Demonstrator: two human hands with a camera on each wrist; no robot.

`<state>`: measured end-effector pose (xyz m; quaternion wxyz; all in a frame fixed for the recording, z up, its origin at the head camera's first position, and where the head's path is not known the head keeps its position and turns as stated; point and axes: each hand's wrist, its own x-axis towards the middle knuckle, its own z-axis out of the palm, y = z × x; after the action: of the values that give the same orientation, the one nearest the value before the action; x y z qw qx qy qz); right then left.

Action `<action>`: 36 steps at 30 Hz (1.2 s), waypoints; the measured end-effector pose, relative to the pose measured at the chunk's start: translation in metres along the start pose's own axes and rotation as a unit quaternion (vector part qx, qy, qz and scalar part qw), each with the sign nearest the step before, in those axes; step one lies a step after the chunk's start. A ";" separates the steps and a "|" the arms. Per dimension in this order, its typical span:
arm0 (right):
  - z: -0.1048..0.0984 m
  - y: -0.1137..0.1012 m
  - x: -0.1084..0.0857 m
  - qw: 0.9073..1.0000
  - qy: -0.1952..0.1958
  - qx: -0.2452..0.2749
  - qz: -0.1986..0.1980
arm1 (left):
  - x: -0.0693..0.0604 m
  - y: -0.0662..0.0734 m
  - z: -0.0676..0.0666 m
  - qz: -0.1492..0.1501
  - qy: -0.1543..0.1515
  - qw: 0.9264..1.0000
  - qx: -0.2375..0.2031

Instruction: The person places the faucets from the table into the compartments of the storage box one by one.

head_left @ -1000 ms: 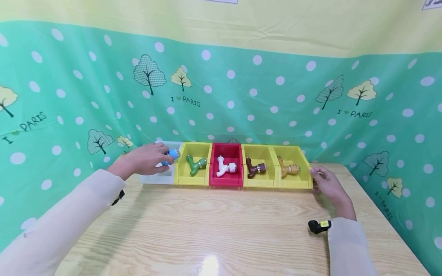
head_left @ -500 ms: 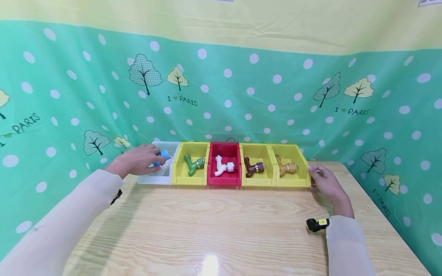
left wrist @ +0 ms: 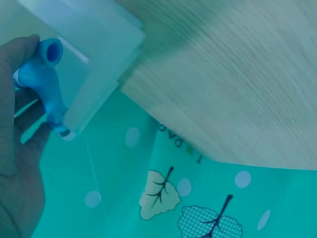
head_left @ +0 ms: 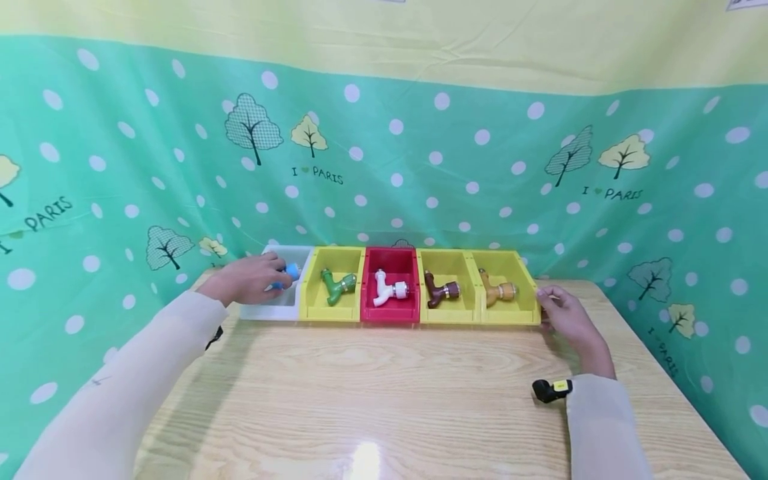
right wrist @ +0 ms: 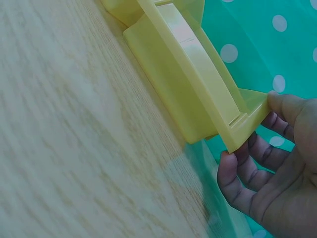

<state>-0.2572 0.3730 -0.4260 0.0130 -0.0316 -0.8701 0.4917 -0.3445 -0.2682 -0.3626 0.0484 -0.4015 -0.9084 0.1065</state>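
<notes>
My left hand [head_left: 255, 277] grips a blue tap [left wrist: 45, 82] over the white bin [head_left: 270, 311] at the left end of a joined row. The left wrist view shows thumb and fingers round the tap's body, its open spout facing the camera. At the row's other end my right hand [head_left: 570, 320] pinches the outer side edge of the last yellow bin [right wrist: 168, 79], thumb on one face and fingers beneath. In the bins between lie a green tap [head_left: 337, 287], a white tap [head_left: 387, 289], a dark brown tap [head_left: 441, 291] and an orange-yellow tap [head_left: 497, 291].
The white tap's bin [head_left: 390, 317] is red; the others beside it are yellow. The row stands at the back of a wooden table [head_left: 360, 380]. Behind it and at both sides hangs a green and yellow polka-dot curtain [head_left: 408, 160].
The view has shifted slightly. My left hand moved left with the blue tap over the white bin, then a little back to the right. My right hand keeps its grip on the bin edge.
</notes>
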 end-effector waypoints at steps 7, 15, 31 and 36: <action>0.000 0.001 0.000 1.000 -0.002 0.008 0.000 | 0.001 -0.005 0.012 0.026 0.002 0.999 0.019; 0.000 0.002 0.001 1.000 0.003 0.005 0.006 | 0.009 -0.009 0.019 0.036 0.003 0.999 0.018; -0.001 0.002 0.003 1.000 0.007 0.006 0.006 | 0.020 -0.013 0.038 0.016 -0.016 1.000 -0.016; 0.000 0.003 0.003 1.000 0.006 0.004 0.008 | 0.022 -0.010 0.037 0.006 -0.038 0.999 -0.019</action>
<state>-0.2600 0.3742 -0.4285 0.0143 -0.0416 -0.8676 0.4953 -0.3722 -0.2642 -0.3960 0.0052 -0.4030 -0.9092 0.1043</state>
